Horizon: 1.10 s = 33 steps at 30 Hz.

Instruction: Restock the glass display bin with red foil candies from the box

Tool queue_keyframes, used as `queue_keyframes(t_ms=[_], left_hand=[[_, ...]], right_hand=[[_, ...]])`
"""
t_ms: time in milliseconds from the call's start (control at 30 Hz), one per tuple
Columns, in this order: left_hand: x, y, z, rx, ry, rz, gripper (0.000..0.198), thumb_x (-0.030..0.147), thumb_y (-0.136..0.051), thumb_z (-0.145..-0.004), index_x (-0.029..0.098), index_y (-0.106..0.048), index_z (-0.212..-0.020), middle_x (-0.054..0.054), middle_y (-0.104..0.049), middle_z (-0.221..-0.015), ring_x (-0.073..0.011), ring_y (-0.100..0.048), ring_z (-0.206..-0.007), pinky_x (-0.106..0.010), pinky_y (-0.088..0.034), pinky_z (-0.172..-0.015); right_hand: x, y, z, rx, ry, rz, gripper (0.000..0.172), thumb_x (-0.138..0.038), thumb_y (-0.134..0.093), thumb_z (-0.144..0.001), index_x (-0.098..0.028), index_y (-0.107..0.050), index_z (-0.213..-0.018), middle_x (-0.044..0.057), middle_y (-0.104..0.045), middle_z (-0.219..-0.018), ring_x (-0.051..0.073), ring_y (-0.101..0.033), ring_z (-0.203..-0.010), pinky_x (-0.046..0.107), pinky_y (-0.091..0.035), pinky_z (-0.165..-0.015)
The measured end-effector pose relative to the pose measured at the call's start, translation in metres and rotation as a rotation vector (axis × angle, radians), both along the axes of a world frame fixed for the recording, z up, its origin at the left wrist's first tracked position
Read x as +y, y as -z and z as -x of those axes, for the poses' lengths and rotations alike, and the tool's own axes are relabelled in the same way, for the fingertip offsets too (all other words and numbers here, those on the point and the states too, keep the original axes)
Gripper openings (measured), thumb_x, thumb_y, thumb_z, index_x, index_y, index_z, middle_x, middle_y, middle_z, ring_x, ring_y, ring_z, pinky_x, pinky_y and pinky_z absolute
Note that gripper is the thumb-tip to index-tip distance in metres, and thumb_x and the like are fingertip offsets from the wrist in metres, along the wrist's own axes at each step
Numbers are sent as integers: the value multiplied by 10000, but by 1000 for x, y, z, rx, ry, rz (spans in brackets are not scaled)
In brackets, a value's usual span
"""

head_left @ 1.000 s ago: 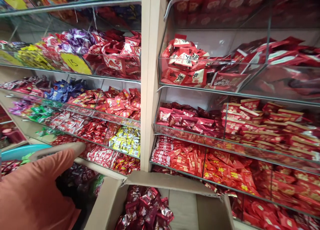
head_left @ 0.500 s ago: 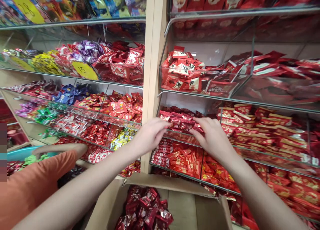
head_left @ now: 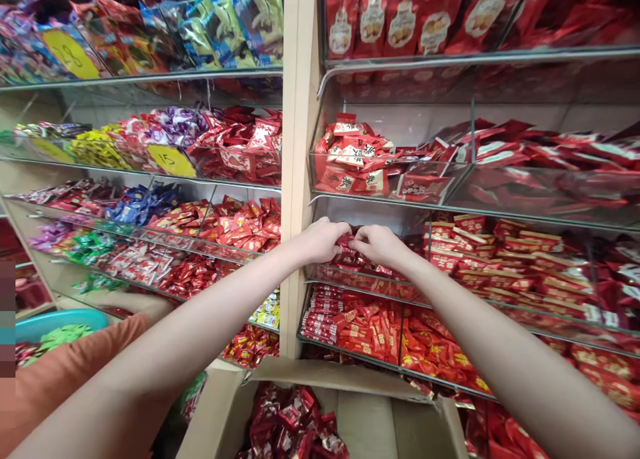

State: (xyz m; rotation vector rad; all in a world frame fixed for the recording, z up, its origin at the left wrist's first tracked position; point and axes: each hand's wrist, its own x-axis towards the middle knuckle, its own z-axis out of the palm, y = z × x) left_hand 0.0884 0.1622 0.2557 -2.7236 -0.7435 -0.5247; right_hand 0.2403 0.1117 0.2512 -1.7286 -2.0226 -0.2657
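Observation:
My left hand and my right hand are close together inside a middle shelf bin on the right-hand rack. Between them are dark red wrapped candies. The fingers of both hands curl down and close on these candies; some fingertips are hidden among the wrappers. A clear plastic guard runs along the bin's front, below my wrists. Under my forearms stands an open cardboard box, with a heap of dark red wrapped candies at its left side.
A wooden upright divides the two racks of candy bins. Gold-edged red packets fill the bin to the right. At lower left, another person's orange sleeve is near a turquoise basin. Yellow price tags hang on the left shelves.
Both hands have come closer together over the candies, the right one moving left. The fingers have curled in more. The view has tilted slightly upward, and the other person's arm sits lower.

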Motion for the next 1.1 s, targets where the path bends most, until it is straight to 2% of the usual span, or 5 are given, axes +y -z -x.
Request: queue_keyframes(t_ms=[300,633,767,900,1100], left_hand=[[7,-15,-11,100,-6,135,382,319,-602,-604,214,-602,-972,-22,-665,-837,-167,-566,-726,-245,-399,-616],[5,-18,-15,154,-72,157,371,185,-558,-582,229,-598,-948,-25,-644,-790,-190,-571,-723,-255,-399,-580],[0,-18,-20,141,-122,170,493,333,-607,-569,251,-544,-1051,-64,-617,-889,-258,-557,-839,-330,-438,-665],[0,-12,-29,63,-6,215,634,534,-636,-527,229,-469,-1057,-39,-630,-887,-285,-518,-952,-436,-398,-802],[7,-6,-39,-42,126,273,677,422,-691,-553,216,-375,-1116,-50,-625,-1024,-277,-545,-980,-524,-340,-860]], right_hand=[[0,4,-16,29,-100,88,337,-454,-622,-607,-197,-606,-825,31,-663,-788,171,-583,-689,246,-381,-576],[16,7,-27,336,-179,160,258,-177,-652,-577,-183,-477,-767,-38,-609,-585,105,-538,-534,211,-365,-482],[21,8,-34,525,-296,256,231,-137,-613,-593,-183,-447,-746,-77,-543,-500,75,-475,-452,194,-326,-436],[18,9,-41,665,-307,218,190,-124,-573,-617,-181,-441,-741,-89,-522,-493,67,-467,-444,200,-351,-462],[12,7,-40,620,-296,54,171,-158,-589,-624,-186,-464,-737,-44,-603,-591,109,-553,-540,261,-438,-564]])
